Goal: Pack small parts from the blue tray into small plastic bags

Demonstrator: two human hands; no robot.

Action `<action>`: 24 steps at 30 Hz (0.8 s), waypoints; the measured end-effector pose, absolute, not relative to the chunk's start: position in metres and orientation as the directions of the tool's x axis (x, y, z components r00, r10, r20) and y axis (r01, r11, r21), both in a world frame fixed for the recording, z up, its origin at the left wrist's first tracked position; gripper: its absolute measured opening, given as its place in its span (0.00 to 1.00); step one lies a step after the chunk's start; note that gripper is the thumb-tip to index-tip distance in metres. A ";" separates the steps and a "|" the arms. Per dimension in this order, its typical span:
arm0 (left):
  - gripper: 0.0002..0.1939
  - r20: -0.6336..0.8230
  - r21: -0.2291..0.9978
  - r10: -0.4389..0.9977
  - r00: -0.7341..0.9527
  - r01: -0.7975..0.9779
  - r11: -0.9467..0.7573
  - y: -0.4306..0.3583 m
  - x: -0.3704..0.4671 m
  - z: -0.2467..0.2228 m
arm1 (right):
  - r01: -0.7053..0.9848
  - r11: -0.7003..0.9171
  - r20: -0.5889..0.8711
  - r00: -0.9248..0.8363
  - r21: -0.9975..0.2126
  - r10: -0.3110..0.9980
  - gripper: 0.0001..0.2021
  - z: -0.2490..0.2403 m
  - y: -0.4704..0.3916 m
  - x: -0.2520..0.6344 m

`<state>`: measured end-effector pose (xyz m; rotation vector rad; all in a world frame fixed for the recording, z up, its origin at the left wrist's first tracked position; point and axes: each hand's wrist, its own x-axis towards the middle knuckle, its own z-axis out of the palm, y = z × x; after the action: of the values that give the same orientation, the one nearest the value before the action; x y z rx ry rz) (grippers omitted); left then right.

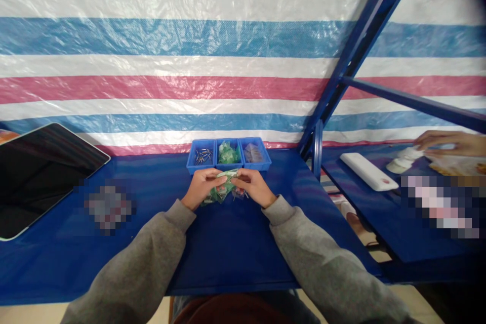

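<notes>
Between my two hands is a small green plastic bag [230, 175], pinched at its upper part. My left hand [203, 186] grips its left side, thumb against fingers, and my right hand [253, 185] grips its right side the same way. Below the fingers, more green plastic and some small metal pieces [240, 193] show on the blue table; partly covered, they are hard to make out. Just beyond the hands stand three joined blue bins: a left bin [190, 160] with thin metal pins, a middle bin [229, 167] with green bags, and a right bin [261, 166] with clear bags.
A large dark-screened tablet [49, 177] lies at the left of the blue table [228, 248]. A blue metal frame [343, 66] rises at the right. On the neighbouring table, another person's hand [451, 142] touches a white object [405, 159] near a white power bank [368, 171].
</notes>
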<state>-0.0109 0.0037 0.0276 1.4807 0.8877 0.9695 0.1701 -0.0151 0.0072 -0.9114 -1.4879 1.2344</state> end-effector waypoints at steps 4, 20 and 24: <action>0.13 0.125 0.990 0.919 0.374 0.016 -0.141 0.004 -0.011 0.027 | -0.052 0.190 0.197 -0.265 -0.980 0.944 0.11 0.008 -0.015 0.171; 0.12 0.139 0.990 0.899 0.416 -0.036 -0.136 0.003 -0.009 0.023 | -0.021 0.275 0.274 -0.178 -0.961 0.945 0.14 0.007 -0.013 0.172; 0.14 0.125 0.992 0.888 0.442 -0.068 -0.106 0.002 -0.008 0.025 | -0.019 0.261 0.260 -0.171 -0.965 0.950 0.14 0.004 -0.011 0.172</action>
<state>-0.0078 0.0025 0.0249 1.4475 0.7738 0.9620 0.1719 -0.0110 0.0042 -0.9266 -1.4503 1.1285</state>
